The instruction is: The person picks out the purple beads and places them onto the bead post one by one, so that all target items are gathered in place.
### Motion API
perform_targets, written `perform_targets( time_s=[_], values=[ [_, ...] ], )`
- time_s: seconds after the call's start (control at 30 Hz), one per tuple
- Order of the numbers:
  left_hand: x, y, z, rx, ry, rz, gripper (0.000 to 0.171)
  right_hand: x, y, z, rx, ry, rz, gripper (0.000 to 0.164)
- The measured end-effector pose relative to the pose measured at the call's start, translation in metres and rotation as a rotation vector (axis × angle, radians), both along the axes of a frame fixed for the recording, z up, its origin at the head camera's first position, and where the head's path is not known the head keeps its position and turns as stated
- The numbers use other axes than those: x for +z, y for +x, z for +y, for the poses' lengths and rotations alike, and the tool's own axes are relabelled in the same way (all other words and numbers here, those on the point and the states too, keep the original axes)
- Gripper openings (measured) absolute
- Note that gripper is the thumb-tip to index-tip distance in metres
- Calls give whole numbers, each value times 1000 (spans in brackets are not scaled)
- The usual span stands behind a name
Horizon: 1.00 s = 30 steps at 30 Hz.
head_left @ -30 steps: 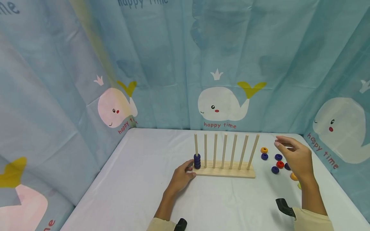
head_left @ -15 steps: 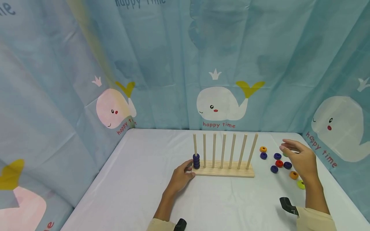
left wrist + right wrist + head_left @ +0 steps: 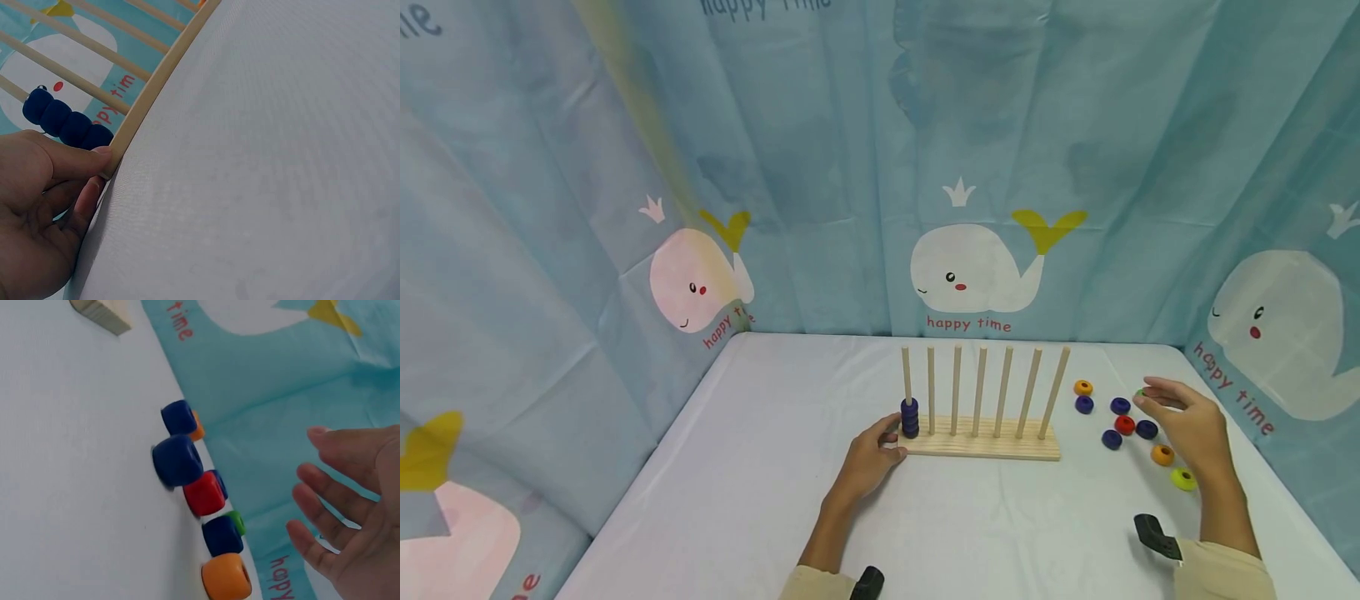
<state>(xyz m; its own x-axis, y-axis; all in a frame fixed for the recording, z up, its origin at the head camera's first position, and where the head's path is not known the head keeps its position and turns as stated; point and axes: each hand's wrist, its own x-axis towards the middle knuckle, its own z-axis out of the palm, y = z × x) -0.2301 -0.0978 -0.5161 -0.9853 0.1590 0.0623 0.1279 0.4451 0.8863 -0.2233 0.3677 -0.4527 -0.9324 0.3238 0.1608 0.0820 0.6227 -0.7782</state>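
Observation:
A wooden peg rack [image 3: 985, 448] stands on the table with a row of upright pegs. Several dark blue beads [image 3: 910, 419] are stacked on its leftmost peg. My left hand [image 3: 866, 463] grips the left end of the base, the thumb [image 3: 84, 161] pressing on its edge. Over the loose beads at the right hovers my right hand [image 3: 1193, 429], fingers apart and holding nothing. A green bead [image 3: 236, 522] lies nearest its fingertips, mostly covered by the hand in the head view. A red bead [image 3: 1124, 425] and blue bead [image 3: 1146, 429] sit close by.
Other loose beads lie right of the rack: an orange bead [image 3: 1083, 388] at the back, another orange bead [image 3: 1162, 455] and a yellow-green bead [image 3: 1183, 479] nearer the front. A whale-print curtain [image 3: 820, 250] hangs around the white table [image 3: 760, 467].
My right hand has moved right and slightly down over the loose beads, uncovering the yellow-green bead. My left hand keeps its grip on the rack.

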Motion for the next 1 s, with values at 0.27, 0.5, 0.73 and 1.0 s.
perform_targets(
  time_s=[0.27, 0.5, 0.73, 1.0],
  values=[
    [-1, 0, 0, -3, -7, -1, 57, -10, 0, 14, 13, -12, -109, 64],
    [-1, -1, -1, -4, -11, 8, 57, -20, 0, 21, 32, -1, -185, 66],
    [0, 1, 0, -5, -4, -2, 57, -27, 0, 24, 43, 14, -209, 68],
    [2, 2, -1, -13, 10, 7, 57, -31, 0, 25, 55, 30, -220, 65]
  ],
)
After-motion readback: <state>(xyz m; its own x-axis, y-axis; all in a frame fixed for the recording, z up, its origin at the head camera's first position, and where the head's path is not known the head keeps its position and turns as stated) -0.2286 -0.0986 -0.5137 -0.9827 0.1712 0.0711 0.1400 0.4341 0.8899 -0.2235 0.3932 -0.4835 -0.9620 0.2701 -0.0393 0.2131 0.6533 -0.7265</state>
